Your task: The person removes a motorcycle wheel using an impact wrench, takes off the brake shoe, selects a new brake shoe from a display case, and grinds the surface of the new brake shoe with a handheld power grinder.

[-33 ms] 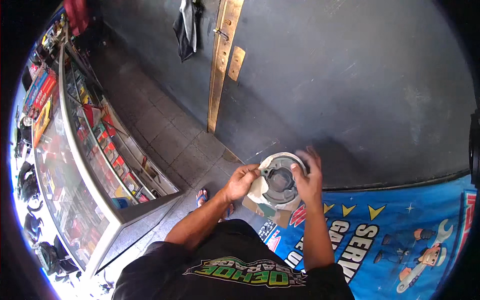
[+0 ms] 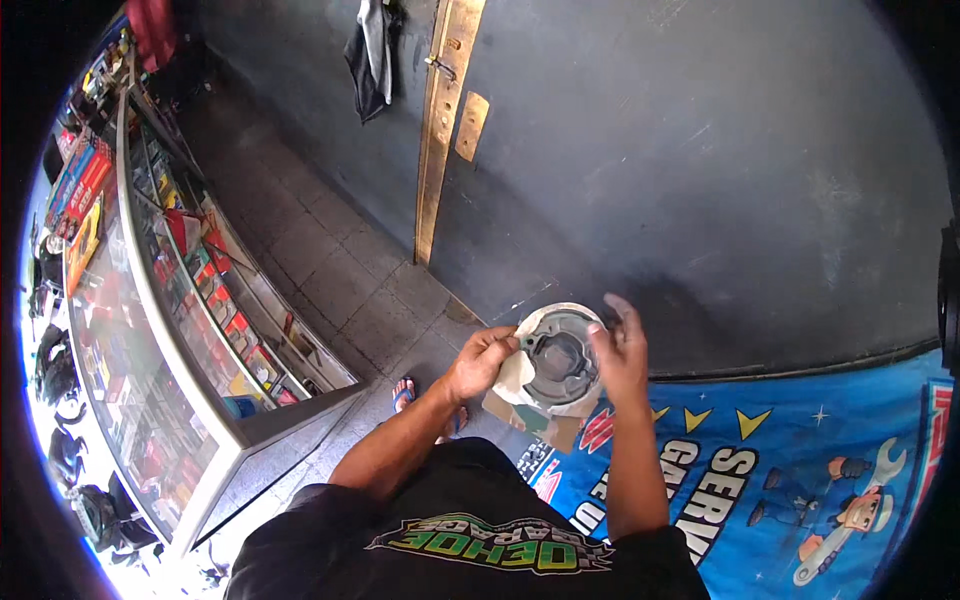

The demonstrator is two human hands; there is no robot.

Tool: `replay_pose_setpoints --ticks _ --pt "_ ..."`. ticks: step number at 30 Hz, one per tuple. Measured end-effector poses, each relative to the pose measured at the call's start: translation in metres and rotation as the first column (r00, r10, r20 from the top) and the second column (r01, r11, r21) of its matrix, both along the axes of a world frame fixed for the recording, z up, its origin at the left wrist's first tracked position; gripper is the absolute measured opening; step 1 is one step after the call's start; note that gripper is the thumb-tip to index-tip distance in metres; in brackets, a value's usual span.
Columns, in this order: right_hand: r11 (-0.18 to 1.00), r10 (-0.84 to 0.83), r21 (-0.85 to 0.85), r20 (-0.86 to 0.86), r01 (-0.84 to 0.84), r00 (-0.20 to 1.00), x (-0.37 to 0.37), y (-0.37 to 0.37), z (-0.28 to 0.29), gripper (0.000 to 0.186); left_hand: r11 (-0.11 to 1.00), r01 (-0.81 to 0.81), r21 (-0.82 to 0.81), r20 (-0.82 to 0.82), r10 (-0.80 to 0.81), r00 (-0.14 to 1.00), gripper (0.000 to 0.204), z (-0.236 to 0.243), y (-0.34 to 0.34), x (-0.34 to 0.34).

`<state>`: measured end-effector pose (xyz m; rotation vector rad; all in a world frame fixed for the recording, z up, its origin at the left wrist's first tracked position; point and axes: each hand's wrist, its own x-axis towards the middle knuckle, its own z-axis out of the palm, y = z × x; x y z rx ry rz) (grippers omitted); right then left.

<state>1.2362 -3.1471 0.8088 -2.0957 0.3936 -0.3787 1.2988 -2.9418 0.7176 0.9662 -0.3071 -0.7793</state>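
In front of my body is a round grey part (image 2: pixel 557 362) with a moulded inner ring. It looks like a set of brake shoes, but I cannot be sure. Pale paper or card shows round its rim, and a piece of brown and green patterned card (image 2: pixel 530 418) sticks out below. My left hand (image 2: pixel 482 362) grips the left edge, thumb on top and fingers underneath. At the right edge my right hand (image 2: pixel 625 355) is raised with its fingers apart. Its thumb is by the rim; I cannot tell whether it touches.
A glass display case (image 2: pixel 235 340) full of packets stands on the left. A dark wall (image 2: pixel 720 180) with a wooden strip (image 2: pixel 440 150) rises ahead, a cloth (image 2: pixel 372 65) hanging beside it. To the right lies a blue printed banner (image 2: pixel 760 480). My sandalled foot (image 2: pixel 403 393) is on the tiled floor.
My right thumb has slid off the face of the round grey part toward its right edge, and the fingers have spread. My left hand keeps its hold.
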Motion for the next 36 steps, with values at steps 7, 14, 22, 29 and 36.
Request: replay_pose_setpoints --ticks 7,14,22,29,36 --pt "0.88 0.273 0.467 -0.357 -0.082 0.893 0.004 -0.031 -0.016 0.037 0.998 -0.057 -0.032 -0.003 0.057 0.998 0.024 -0.013 0.006 0.021" --pt "0.935 0.169 0.338 -0.165 -0.105 0.972 0.016 -0.027 -0.04 0.039 0.999 -0.051 0.019 -0.01 0.051 0.999 0.065 0.014 0.011 0.037" --pt "0.839 0.013 0.541 -0.127 0.058 0.992 0.061 -0.039 -0.093 0.048 0.956 -0.214 0.2 -0.08 0.234 0.969 0.044 -0.002 0.014 0.069" --pt "0.345 0.443 0.939 -0.161 -0.001 0.882 0.122 0.024 -0.121 0.037 0.855 -0.488 0.176 -0.021 0.499 0.866 0.041 -0.023 0.065 0.115" --pt "0.85 0.411 0.449 -0.236 -0.276 0.88 0.241 0.084 -0.108 0.029 0.615 -0.776 0.141 -0.164 0.787 0.594 0.038 -0.061 0.179 0.207"
